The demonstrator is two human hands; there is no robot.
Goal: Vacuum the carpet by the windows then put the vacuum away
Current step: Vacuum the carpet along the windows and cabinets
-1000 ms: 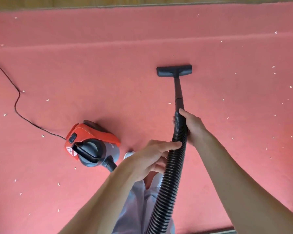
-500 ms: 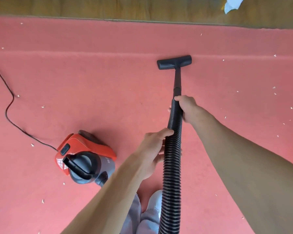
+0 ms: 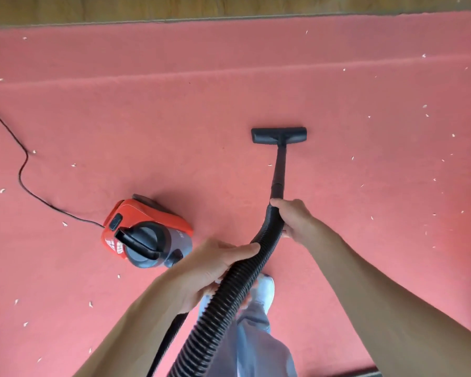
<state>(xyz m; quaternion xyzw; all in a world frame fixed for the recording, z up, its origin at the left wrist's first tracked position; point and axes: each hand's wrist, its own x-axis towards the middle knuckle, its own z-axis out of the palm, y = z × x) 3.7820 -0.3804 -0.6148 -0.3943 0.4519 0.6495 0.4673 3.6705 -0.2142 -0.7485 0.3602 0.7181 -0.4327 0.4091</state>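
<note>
A red and grey canister vacuum (image 3: 147,235) sits on the red carpet (image 3: 201,104) at centre left. Its black ribbed hose (image 3: 229,297) runs up from the bottom of the view to a straight black wand (image 3: 279,170). The wand ends in a flat black floor nozzle (image 3: 278,135) lying on the carpet. My right hand (image 3: 292,217) grips the hose where it joins the wand. Lower down, my left hand (image 3: 210,270) curls round the ribbed hose.
Small white scraps lie scattered over the carpet, mostly at the right (image 3: 424,107) and the lower left (image 3: 90,304). A black power cord (image 3: 25,183) snakes from the vacuum to the left edge. Wooden floor (image 3: 229,6) borders the carpet's far edge. My foot (image 3: 264,288) stands under the hose.
The nozzle has been pulled back toward me, away from the carpet's far edge. The hose now bends between my hands, and both hands keep their grip.
</note>
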